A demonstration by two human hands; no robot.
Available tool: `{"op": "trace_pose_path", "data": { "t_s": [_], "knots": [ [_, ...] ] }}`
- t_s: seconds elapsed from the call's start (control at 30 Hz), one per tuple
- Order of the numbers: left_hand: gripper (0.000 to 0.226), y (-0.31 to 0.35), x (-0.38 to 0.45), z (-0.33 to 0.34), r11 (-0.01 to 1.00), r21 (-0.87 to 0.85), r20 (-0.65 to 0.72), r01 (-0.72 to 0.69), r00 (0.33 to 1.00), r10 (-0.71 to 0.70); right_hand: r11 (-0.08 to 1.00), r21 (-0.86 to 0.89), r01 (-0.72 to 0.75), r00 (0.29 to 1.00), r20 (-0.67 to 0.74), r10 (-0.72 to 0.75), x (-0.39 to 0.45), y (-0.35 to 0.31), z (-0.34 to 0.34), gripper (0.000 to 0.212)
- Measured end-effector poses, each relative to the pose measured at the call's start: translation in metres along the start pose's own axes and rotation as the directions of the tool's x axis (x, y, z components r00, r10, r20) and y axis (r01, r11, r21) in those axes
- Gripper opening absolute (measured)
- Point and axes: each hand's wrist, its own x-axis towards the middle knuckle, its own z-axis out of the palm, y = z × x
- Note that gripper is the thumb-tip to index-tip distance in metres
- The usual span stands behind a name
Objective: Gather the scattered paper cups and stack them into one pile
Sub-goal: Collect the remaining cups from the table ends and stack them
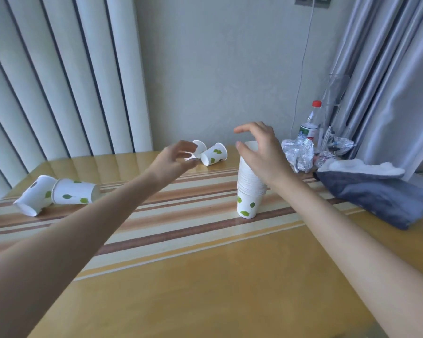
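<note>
No readable writing; red-capped clear plastic bottle (309, 125) label blurred. Upright stack of white green-leaf paper cups (250, 181) on striped tablecloth of yellow table (205, 276). Right hand (261, 150) spread above stack top, gripping nothing. Left hand (175, 158) loosely curled, empty, before two tipped cups (209, 152); two more cups lying far left (56, 193). Crumpled foil (298, 152), folded grey blanket (376, 198) right.

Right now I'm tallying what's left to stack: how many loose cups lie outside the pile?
4: two cups on their sides at the table's left, two at the far edge, one partly hidden behind the left hand.
</note>
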Motion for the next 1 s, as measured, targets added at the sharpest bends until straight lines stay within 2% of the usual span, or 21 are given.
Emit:
{"op": "trace_pose_path", "data": {
  "t_s": [0.17, 0.33, 0.47, 0.57, 0.63, 0.7, 0.77, 0.87, 0.93, 1.0],
  "knots": [
    [0.037, -0.048, -0.038, -0.074, 0.985, 0.122, -0.084, 0.126, 0.99, -0.116, 0.999, 0.043, 0.012, 0.974, 0.224, -0.021, 0.009, -0.038, 0.097, 0.025],
    [0.037, -0.097, -0.065, -0.141, 0.954, 0.12, -0.255, 0.274, 0.937, -0.238, 0.995, 0.096, -0.027, 0.874, 0.486, -0.023, 0.011, -0.072, 0.201, 0.028],
    [0.037, -0.14, -0.07, -0.191, 0.916, 0.117, -0.389, 0.385, 0.866, -0.314, 0.993, 0.095, -0.067, 0.786, 0.618, -0.007, 0.016, -0.093, 0.272, 0.038],
    [0.039, -0.169, -0.064, -0.218, 0.888, 0.078, -0.531, 0.454, 0.772, -0.349, 0.994, 0.081, -0.077, 0.743, 0.669, 0.002, 0.022, -0.101, 0.313, 0.056],
    [0.044, -0.188, -0.06, -0.229, 0.847, 0.087, -0.596, 0.524, 0.709, -0.377, 0.999, 0.034, -0.021, 0.713, 0.701, -0.009, 0.023, -0.105, 0.334, 0.073],
    [0.055, -0.204, -0.058, -0.236, 0.778, 0.109, -0.605, 0.618, 0.662, -0.441, 0.998, -0.023, 0.051, 0.687, 0.726, -0.018, 0.023, -0.107, 0.352, 0.085],
    [0.066, -0.215, -0.056, -0.238, 0.728, 0.089, -0.582, 0.68, 0.629, -0.516, 0.991, -0.078, 0.106, 0.693, 0.721, -0.017, 0.021, -0.107, 0.363, 0.081],
    [0.067, -0.222, -0.054, -0.233, 0.683, 0.102, -0.535, 0.723, 0.619, -0.575, 0.977, -0.161, 0.143, 0.768, 0.641, -0.007, 0.024, -0.105, 0.367, 0.06],
    [0.062, -0.223, -0.053, -0.229, 0.668, 0.139, -0.525, 0.731, 0.626, -0.576, 0.978, -0.188, 0.091, 0.797, 0.603, 0.042, 0.027, -0.102, 0.36, 0.055],
    [0.062, -0.219, -0.052, -0.226, 0.692, 0.094, -0.518, 0.716, 0.628, -0.581, 0.988, -0.144, -0.062, 0.811, 0.57, 0.134, 0.029, -0.098, 0.346, 0.058]
  ]
}}
